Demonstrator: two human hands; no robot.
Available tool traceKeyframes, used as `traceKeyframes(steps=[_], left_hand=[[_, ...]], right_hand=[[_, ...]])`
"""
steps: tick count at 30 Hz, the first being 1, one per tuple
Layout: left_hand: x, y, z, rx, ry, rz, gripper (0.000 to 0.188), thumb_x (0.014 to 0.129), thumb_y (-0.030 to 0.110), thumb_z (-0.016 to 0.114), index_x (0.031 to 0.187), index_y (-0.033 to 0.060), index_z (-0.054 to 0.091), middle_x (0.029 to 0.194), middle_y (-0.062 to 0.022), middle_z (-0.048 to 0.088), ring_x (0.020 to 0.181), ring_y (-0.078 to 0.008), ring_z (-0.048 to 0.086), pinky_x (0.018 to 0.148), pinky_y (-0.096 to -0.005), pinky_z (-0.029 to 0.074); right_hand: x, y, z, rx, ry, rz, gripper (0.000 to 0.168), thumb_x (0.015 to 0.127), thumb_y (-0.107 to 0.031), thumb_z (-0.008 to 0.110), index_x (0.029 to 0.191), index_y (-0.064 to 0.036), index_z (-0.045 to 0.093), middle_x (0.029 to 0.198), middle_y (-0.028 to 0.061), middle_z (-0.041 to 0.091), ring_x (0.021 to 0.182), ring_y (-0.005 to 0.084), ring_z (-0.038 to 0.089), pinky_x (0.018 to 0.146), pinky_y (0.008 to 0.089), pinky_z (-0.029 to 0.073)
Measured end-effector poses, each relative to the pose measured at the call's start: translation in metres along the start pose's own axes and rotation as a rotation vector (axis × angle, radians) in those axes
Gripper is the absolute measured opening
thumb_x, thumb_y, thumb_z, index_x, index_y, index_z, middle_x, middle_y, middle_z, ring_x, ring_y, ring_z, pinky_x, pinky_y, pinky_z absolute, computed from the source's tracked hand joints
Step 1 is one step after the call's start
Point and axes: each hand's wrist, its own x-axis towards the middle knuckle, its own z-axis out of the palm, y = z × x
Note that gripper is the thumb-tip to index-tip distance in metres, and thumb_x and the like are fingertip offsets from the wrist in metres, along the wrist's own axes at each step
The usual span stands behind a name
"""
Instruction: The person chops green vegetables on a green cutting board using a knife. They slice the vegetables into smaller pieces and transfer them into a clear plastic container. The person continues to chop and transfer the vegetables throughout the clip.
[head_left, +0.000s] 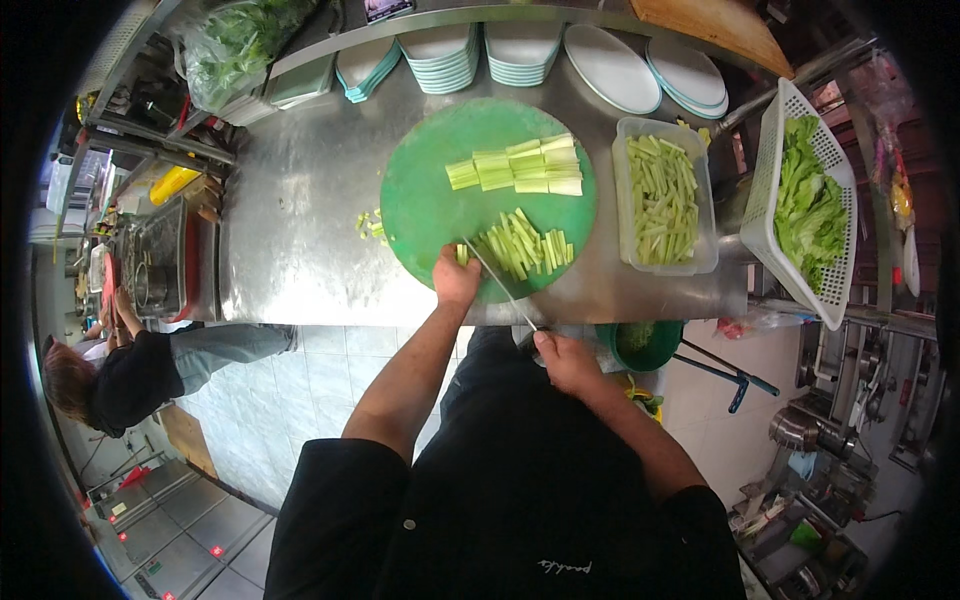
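My right hand (568, 361) grips the handle of a kitchen knife (501, 282), whose blade reaches over the front of a round green cutting board (420, 180). Just left of the blade, my left hand (457, 277) holds a short piece of celery (462, 253) on the board, its fingertips curled. Cut celery sticks (514, 244) lie loosely to the right of the blade. Farther back on the board, wider lengths of celery stalk (517, 166) sit side by side in rows.
Right of the board stands a clear plastic container (625, 225) of celery sticks, then a tilted white basket (757, 202) of lettuce. White dishes (439, 64) line the counter's back. Celery scraps (369, 223) lie left of the board. Another person (142, 375) works at far left. Below the edge hangs a green bin (641, 352).
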Motion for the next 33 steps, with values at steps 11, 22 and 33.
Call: traceKeyframes(steps=[11, 22, 33], left_hand=[[-0.002, 0.013, -0.018, 0.18, -0.01, 0.219, 0.037, 0.072, 0.014, 0.065, 0.105, -0.0011, 0.058, 0.091, -0.0231, 0.066, 0.083, -0.0386, 0.065, 0.075, -0.0431, 0.052], [0.025, -0.016, -0.036, -0.057, 0.046, -0.012, 0.037, 0.077, 0.018, 0.064, 0.109, 0.0001, 0.062, 0.093, -0.0215, 0.068, 0.088, -0.0362, 0.066, 0.08, -0.0417, 0.051], [0.027, -0.003, -0.019, -0.246, -0.115, -0.074, 0.029, 0.085, 0.011, 0.06, 0.11, -0.0029, 0.059, 0.081, -0.0157, 0.067, 0.065, -0.0234, 0.065, 0.059, -0.0353, 0.052]], right_hand=[[0.028, 0.023, 0.003, 0.226, -0.041, -0.004, 0.052, 0.097, -0.046, 0.039, 0.098, 0.0, 0.064, 0.094, 0.0266, 0.064, 0.094, 0.0441, 0.06, 0.083, 0.047, 0.046], [0.012, 0.024, 0.007, 0.252, -0.158, 0.096, 0.053, 0.097, -0.047, 0.042, 0.092, 0.002, 0.062, 0.08, 0.0196, 0.065, 0.078, 0.0344, 0.063, 0.074, 0.0436, 0.048], [0.024, 0.046, 0.022, 0.397, 0.006, 0.027, 0.054, 0.098, -0.049, 0.042, 0.076, -0.001, 0.055, 0.053, 0.0056, 0.051, 0.044, 0.0161, 0.051, 0.042, 0.0324, 0.041]])
